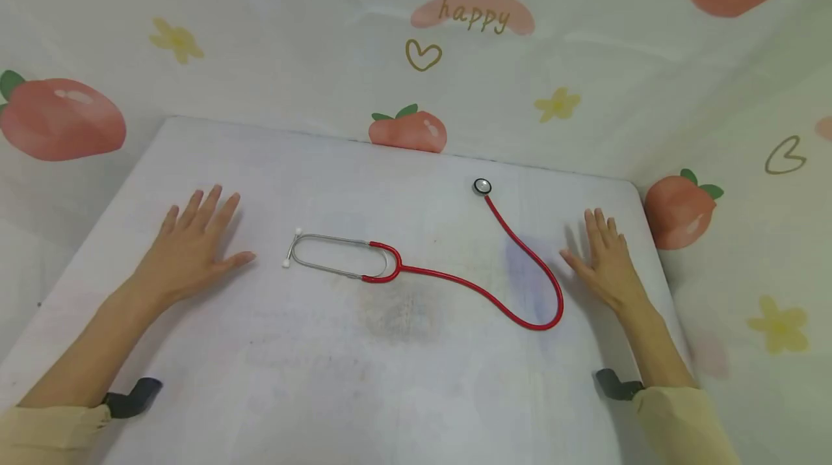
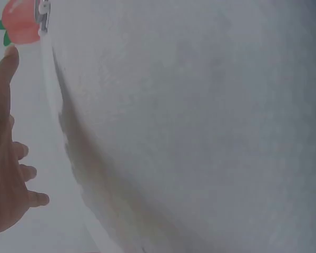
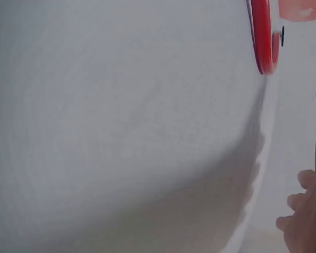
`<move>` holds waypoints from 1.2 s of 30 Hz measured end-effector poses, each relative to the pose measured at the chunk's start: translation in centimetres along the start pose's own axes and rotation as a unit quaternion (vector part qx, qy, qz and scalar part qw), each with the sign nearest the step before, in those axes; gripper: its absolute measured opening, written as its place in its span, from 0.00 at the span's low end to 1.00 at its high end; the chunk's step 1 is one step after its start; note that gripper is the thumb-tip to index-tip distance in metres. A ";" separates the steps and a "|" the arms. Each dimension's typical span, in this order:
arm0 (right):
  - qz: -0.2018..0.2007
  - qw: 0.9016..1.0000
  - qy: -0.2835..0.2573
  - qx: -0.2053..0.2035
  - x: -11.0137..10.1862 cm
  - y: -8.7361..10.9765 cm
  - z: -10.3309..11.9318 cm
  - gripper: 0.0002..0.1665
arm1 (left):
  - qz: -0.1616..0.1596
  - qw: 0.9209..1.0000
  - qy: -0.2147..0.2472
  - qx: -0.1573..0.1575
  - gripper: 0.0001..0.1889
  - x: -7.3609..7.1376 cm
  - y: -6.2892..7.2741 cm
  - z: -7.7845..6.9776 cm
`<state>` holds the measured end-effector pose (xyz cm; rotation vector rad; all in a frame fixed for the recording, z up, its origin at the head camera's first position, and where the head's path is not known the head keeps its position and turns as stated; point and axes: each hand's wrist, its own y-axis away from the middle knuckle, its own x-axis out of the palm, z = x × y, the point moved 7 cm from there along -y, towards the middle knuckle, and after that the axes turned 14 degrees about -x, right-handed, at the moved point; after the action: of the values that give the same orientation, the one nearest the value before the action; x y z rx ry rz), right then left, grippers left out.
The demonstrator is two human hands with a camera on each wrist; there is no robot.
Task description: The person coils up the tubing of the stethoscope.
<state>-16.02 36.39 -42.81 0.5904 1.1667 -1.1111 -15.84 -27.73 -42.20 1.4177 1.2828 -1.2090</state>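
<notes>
A stethoscope (image 1: 455,279) with red tubing lies on the white table, its metal ear tubes to the left and its round chest piece (image 1: 482,186) toward the back right. My left hand (image 1: 193,248), palm down with fingers spread, is to the left of the white ear tips (image 1: 287,263) and apart from them. To the right of the tubing's bend is my right hand (image 1: 606,259), fingers extended and holding nothing. In the right wrist view the red tubing (image 3: 262,37) shows at the top, beyond the thumb. The left wrist view catches the ear tips (image 2: 43,7) at its upper left edge.
The table (image 1: 312,378) has a greyish stain near its middle. Behind it and along the sides hangs a pale cloth (image 1: 292,39) printed with peaches, flowers and hearts. Dark bands (image 1: 133,398) sit at both wrists, by the beige sleeves (image 1: 55,432).
</notes>
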 end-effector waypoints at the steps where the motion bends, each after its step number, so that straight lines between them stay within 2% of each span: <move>1: -0.003 1.000 -0.004 -0.004 0.0 -0.1 0.2 0.53 | -0.001 1.000 0.001 0.004 0.55 -0.1 0.0 -0.2; 11: -0.026 0.997 -0.019 -0.068 0.0 -0.8 2.4 0.55 | -0.014 0.998 0.003 0.055 0.57 -0.2 -0.2 -2.6; 21: -0.009 0.995 0.010 -0.100 0.7 -1.4 4.6 0.52 | -0.004 0.997 0.017 0.082 0.57 -0.2 -0.3 -5.4; 25: -0.005 0.994 0.015 -0.111 0.9 -1.6 5.5 0.52 | -0.002 0.994 0.024 0.104 0.57 -0.2 -0.5 -6.9; 29: -0.005 0.992 0.019 -0.127 1.3 -1.8 6.7 0.52 | -0.012 0.988 0.038 0.150 0.57 0.0 -0.9 -8.7; 33: -0.012 0.988 0.020 -0.151 1.8 -2.1 7.9 0.52 | -0.021 0.977 0.065 0.204 0.57 0.0 -1.1 -10.4; 36: -0.023 0.984 0.023 -0.173 2.0 -2.2 8.8 0.51 | -0.023 0.969 0.084 0.232 0.55 0.0 -1.3 -11.3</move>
<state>-14.37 27.37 -41.30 0.3217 1.3814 -0.9083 -15.88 -16.55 -40.32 1.8668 1.1954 -1.5148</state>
